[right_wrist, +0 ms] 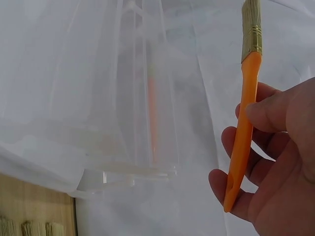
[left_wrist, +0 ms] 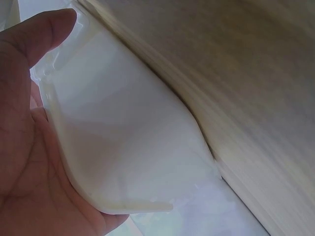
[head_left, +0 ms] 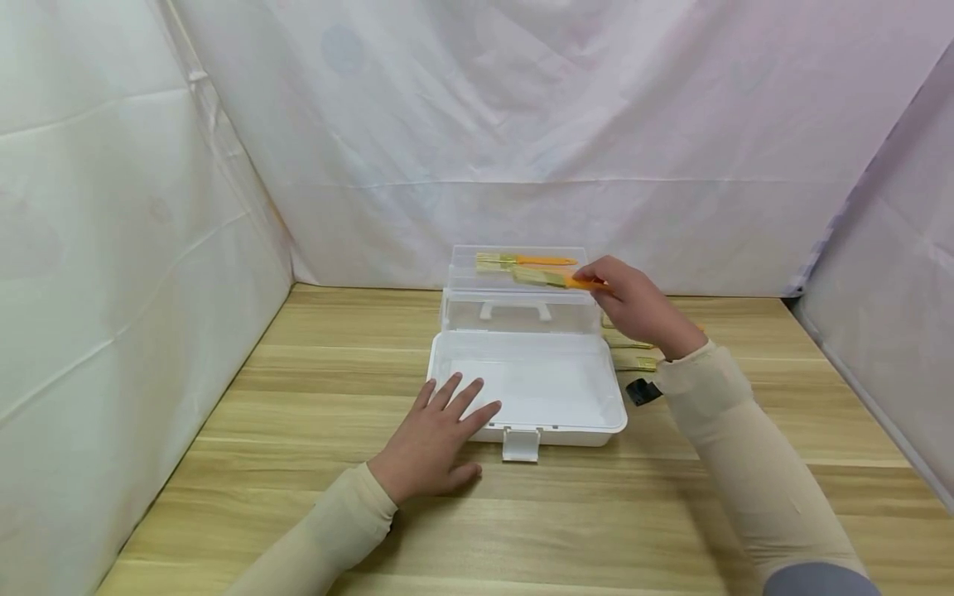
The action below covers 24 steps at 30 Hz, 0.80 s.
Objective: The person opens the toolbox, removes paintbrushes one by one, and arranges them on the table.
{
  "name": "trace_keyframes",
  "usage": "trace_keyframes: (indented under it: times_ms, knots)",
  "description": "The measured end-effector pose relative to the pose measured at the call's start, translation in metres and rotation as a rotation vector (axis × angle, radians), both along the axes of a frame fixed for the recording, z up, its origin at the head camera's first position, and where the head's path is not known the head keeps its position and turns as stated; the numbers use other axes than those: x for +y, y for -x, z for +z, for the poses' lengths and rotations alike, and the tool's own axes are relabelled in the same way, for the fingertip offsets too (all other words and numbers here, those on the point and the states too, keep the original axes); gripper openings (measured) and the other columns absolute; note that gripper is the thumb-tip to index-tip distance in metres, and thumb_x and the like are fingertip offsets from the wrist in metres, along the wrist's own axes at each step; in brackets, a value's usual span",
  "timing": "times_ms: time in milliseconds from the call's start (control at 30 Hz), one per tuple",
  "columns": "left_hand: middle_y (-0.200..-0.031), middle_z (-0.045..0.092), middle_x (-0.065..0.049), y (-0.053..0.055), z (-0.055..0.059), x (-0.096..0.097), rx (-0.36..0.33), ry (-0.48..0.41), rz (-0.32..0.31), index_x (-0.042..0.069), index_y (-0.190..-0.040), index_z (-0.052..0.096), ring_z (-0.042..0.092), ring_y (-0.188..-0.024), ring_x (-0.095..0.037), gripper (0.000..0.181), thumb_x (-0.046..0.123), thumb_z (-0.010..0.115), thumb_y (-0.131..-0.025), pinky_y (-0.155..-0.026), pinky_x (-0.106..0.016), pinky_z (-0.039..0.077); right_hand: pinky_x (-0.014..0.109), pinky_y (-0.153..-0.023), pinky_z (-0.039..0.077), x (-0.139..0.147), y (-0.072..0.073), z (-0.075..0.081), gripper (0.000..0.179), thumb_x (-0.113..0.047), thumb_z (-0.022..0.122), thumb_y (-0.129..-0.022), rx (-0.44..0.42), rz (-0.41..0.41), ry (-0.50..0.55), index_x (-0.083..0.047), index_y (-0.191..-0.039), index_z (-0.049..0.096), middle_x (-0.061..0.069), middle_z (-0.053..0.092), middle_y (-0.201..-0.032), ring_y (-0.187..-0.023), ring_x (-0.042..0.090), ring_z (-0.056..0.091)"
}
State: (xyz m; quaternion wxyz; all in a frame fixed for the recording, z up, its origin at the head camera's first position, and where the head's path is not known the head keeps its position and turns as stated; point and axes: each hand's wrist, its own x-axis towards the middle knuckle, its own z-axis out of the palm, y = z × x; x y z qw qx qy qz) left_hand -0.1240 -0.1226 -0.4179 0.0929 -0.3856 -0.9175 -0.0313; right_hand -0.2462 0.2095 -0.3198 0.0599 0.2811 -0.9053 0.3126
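Note:
A white plastic box point(head_left: 544, 381) with a clear lid point(head_left: 514, 313) lies opened on the table, its white latch point(head_left: 520, 445) hanging at the front. My left hand point(head_left: 436, 434) rests with spread fingers over the box's front left rim; in the left wrist view the palm lies along the white wall. Above the opened lid, my right hand point(head_left: 633, 302) pinches a paintbrush point(right_wrist: 241, 132) by its orange handle, bristles pointing left in the head view. Behind that brush, another orange-handled paintbrush point(head_left: 547, 261) lies in the top part of the lid.
Several more paintbrushes point(head_left: 635, 364) lie on the wooden table point(head_left: 328, 389) right of the box, partly hidden by the right forearm. A small black object point(head_left: 643, 391) shows beside the right cuff. White cloth point(head_left: 522, 124) hangs behind and on both sides.

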Motion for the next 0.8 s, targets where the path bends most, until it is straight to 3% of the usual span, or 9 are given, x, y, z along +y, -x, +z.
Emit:
trace_keyframes:
  times_ms: [800]
  knots:
    - [-0.156, 0.036, -0.012, 0.0, -0.002, 0.0, 0.003, 0.002, 0.002, 0.025, -0.152, 0.04, 0.03, -0.143, -0.041, 0.083, 0.052, 0.072, -0.081, -0.109, -0.064, 0.026, 0.057, -0.097, 0.041, 0.048, -0.031, -0.004, 0.029, 0.006, 0.047, -0.1, -0.013, -0.083, 0.01, -0.001, -0.126, 0.058, 0.013, 0.056, -0.124, -0.112, 0.032, 0.053]
